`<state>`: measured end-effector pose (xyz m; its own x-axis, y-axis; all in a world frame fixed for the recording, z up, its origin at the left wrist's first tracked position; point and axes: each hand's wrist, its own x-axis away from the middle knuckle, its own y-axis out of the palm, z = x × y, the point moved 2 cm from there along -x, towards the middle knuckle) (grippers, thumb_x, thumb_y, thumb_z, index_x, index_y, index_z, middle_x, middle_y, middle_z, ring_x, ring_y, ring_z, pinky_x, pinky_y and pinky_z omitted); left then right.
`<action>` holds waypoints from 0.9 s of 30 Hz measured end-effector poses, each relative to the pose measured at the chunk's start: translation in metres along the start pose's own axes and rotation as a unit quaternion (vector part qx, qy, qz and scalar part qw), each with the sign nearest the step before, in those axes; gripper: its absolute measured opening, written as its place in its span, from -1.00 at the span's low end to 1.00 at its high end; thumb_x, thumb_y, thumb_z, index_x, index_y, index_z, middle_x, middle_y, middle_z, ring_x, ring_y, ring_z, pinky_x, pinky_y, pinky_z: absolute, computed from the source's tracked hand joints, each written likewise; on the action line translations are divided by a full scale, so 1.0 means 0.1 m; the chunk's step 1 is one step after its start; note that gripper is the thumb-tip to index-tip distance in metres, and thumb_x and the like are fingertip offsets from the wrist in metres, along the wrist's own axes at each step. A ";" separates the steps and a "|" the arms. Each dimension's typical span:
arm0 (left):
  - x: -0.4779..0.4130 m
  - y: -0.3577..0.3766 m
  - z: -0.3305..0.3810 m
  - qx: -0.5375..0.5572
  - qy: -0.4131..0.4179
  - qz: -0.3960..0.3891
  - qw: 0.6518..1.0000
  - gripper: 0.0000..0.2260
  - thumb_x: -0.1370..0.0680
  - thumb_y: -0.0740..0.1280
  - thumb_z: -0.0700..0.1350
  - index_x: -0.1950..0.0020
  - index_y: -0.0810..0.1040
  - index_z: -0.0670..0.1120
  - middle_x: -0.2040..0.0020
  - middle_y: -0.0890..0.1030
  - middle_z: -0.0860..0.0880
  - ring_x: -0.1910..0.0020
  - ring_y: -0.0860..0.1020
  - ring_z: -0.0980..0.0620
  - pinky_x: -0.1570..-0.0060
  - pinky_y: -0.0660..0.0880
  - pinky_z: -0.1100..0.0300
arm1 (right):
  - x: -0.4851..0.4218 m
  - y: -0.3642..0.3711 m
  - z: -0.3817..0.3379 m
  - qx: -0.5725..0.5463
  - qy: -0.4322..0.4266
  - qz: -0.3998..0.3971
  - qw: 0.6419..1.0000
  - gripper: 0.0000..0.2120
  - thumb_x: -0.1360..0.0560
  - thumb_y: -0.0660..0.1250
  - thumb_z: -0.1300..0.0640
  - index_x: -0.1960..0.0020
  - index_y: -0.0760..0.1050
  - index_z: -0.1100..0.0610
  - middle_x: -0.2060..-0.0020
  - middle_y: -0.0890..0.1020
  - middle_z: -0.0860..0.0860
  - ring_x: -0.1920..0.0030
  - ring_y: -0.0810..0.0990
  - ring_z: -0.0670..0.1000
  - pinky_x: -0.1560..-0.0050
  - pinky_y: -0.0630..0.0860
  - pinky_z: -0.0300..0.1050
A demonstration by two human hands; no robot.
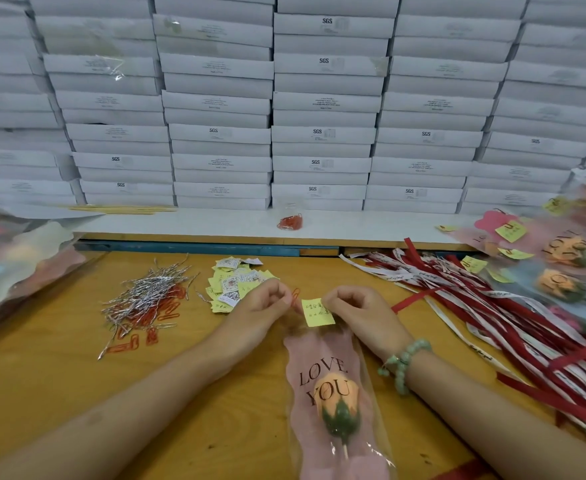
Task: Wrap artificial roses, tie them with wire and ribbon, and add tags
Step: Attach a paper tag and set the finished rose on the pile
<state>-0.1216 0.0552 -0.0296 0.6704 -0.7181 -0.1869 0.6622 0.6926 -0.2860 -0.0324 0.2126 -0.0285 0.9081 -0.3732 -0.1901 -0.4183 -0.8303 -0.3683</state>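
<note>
Left hand (267, 301) is pinching red paper clip (295, 295), right hand (353, 306) is pinching yellow tag (317, 312) just above wrapped rose (333, 393) lying lower centre; best sliding clip squarely over tag and sleeve edge together.

We note one orange rose (334, 393) in a pink translucent sleeve (319, 348) printed "LOVE YOU", lying flat on the table with its stem toward us. At the sleeve's far end, the right hand (357, 306) pinches a yellow tag (316, 312) and the left hand (263, 299) pinches a red paper clip (295, 295) just beside it. Silver wire ties (146, 289), loose tags (232, 282) and red-and-white ribbons (475, 299) lie in separate heaps beyond.
</note>
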 end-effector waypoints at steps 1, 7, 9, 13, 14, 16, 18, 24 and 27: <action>0.00 0.01 0.00 -0.002 0.004 -0.001 1.000 -0.85 -0.66 0.20 -0.12 0.04 0.51 -0.10 0.10 0.69 0.07 0.07 0.63 0.19 0.12 0.45 0.46 | 0.00 0.00 -0.01 -0.008 -0.004 0.002 1.000 -0.81 -0.54 0.33 0.14 0.21 0.62 0.17 0.32 0.63 -0.10 0.27 0.57 -0.22 0.28 0.45 -0.41; 0.00 -0.05 -0.01 0.058 0.028 -0.039 0.997 -0.85 -0.62 0.25 -0.10 0.01 0.54 -0.15 0.08 0.65 0.03 0.03 0.60 0.09 -0.02 0.47 0.25 | 0.03 0.01 -0.04 -0.023 -0.014 0.052 0.998 -0.91 -0.47 0.41 0.21 0.21 0.59 0.11 0.27 0.63 -0.03 0.24 0.58 -0.14 0.25 0.48 -0.35; -0.01 -0.06 -0.01 0.079 0.032 -0.047 0.995 -0.85 -0.60 0.28 -0.09 0.00 0.55 -0.15 0.04 0.65 -0.01 -0.01 0.60 0.06 -0.10 0.47 0.14 | 0.05 0.03 -0.04 -0.022 -0.008 0.093 0.995 -0.92 -0.47 0.41 0.20 0.20 0.57 0.13 0.26 0.64 -0.02 0.22 0.58 -0.11 0.27 0.47 -0.33; -0.03 -0.03 -0.01 0.112 0.034 -0.062 0.991 -0.89 -0.58 0.31 -0.07 0.03 0.59 -0.07 0.05 0.65 -0.02 0.01 0.60 0.06 -0.05 0.47 0.17 | 0.10 0.09 -0.11 0.092 -0.044 0.152 0.983 -0.87 -0.44 0.42 0.14 0.24 0.49 0.06 0.29 0.60 -0.09 0.26 0.55 -0.15 0.27 0.42 -0.33; -0.02 -0.02 -0.01 0.109 0.033 -0.068 0.991 -0.90 -0.58 0.31 -0.06 0.04 0.59 -0.05 0.05 0.64 -0.01 0.02 0.60 0.06 -0.01 0.49 0.21 | 0.11 0.10 -0.13 0.117 -0.058 0.153 0.980 -0.86 -0.44 0.42 0.12 0.25 0.48 0.04 0.30 0.60 -0.10 0.26 0.55 -0.15 0.24 0.43 -0.31; -0.01 0.00 -0.01 0.100 0.030 -0.075 0.992 -0.89 -0.60 0.31 -0.06 0.03 0.60 -0.05 0.04 0.64 -0.03 0.03 0.61 0.06 0.03 0.52 0.26 | 0.13 0.13 -0.16 0.134 -0.075 0.146 0.977 -0.85 -0.43 0.42 0.10 0.27 0.47 0.02 0.31 0.60 -0.10 0.25 0.56 -0.16 0.24 0.43 -0.34; -0.02 0.00 -0.02 0.106 0.025 -0.065 0.992 -0.89 -0.59 0.31 -0.06 0.02 0.59 -0.07 0.02 0.66 -0.07 0.03 0.62 0.03 0.03 0.53 0.24 | 0.13 0.13 -0.16 0.129 -0.080 0.142 0.978 -0.85 -0.43 0.42 0.13 0.26 0.47 0.02 0.31 0.59 -0.10 0.26 0.55 -0.17 0.27 0.43 -0.37; -0.04 0.00 -0.07 0.119 0.015 -0.041 0.992 -0.85 -0.62 0.26 -0.11 -0.01 0.51 -0.20 0.02 0.68 -0.07 0.01 0.64 0.06 0.03 0.51 0.26 | 0.11 0.15 -0.12 0.073 -0.065 0.085 0.992 -0.87 -0.49 0.37 0.19 0.06 0.45 0.01 0.26 0.58 -0.06 0.30 0.53 -0.15 0.30 0.44 -0.34; -0.05 -0.01 -0.09 0.107 0.014 -0.028 0.994 -0.84 -0.62 0.26 -0.16 -0.03 0.48 -0.27 -0.11 0.65 -0.07 0.01 0.62 0.07 -0.01 0.47 0.17 | 0.10 0.15 -0.11 0.064 -0.061 0.072 0.994 -0.86 -0.53 0.33 0.21 0.02 0.45 -0.01 0.20 0.58 -0.06 0.28 0.55 -0.16 0.33 0.44 -0.35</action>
<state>-0.1283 0.0574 -0.0369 0.6234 -0.7548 -0.2042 0.7558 0.6486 -0.0899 -0.0290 0.1921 -0.0259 0.8331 -0.4248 -0.3543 -0.5494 -0.7098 -0.4408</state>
